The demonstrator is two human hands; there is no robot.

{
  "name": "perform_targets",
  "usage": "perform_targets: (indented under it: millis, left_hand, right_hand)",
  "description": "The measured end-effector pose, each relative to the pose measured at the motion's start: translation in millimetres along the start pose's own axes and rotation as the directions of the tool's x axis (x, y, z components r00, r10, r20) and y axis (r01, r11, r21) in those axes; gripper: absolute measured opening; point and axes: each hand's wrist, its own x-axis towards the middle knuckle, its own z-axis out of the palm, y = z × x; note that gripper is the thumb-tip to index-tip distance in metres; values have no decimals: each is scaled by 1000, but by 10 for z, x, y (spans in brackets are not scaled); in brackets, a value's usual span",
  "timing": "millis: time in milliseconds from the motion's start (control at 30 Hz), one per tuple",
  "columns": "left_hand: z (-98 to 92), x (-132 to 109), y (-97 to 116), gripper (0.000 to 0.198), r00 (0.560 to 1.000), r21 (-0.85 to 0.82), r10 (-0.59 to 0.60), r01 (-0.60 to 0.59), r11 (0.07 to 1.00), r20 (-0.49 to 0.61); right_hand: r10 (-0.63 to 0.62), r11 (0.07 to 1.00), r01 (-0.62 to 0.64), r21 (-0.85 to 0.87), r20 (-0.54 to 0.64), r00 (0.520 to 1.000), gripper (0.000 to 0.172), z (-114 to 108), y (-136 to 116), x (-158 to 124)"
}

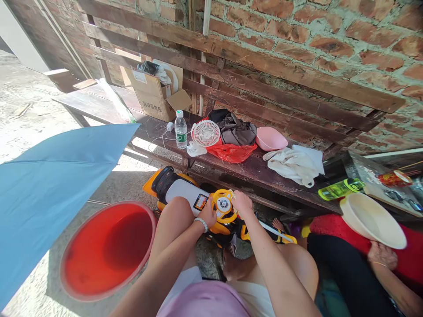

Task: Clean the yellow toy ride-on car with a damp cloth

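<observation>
Between my knees stands a yellow, black and grey ride-on toy car (pixel 183 192). Its yellow steering wheel (pixel 224 204) has a round white centre. My left hand (pixel 208 214), with a beaded bracelet at the wrist, is closed on the wheel's left side. At the wheel's right edge, my right hand (pixel 242 204) is closed too, and a small pale bit shows at its fingertips. What that bit is, I cannot make out. Lower parts of the toy are hidden by my arms and legs.
A red basin (pixel 69 264) of water stands left, under a blue umbrella (pixel 66 176). The wooden bench (pixel 158 132) ahead bears a cardboard box (pixel 150 97), water bottle (pixel 180 130), fan (pixel 206 133) and pink bowl (pixel 271 138). At right, another person's hand (pixel 383 255) touches a cream basin (pixel 373 220).
</observation>
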Motion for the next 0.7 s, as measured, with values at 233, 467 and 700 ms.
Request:
perform_targets:
  millis: [233,467,700]
  left_hand:
    - [-16,7,15,95,999,2,-27,27,1000,34]
    - [-64,-31,55,92,996,17,-67,66,998,61]
    - [-45,-25,31,90,996,44,-80,77,996,49]
  right_hand:
    - [130,976,-134,171,35,991,36,30,11,-6]
    - [160,951,-163,261,33,986,50,299,191,-198]
    - [156,963,-146,227,-26,987,56,455,236,-380]
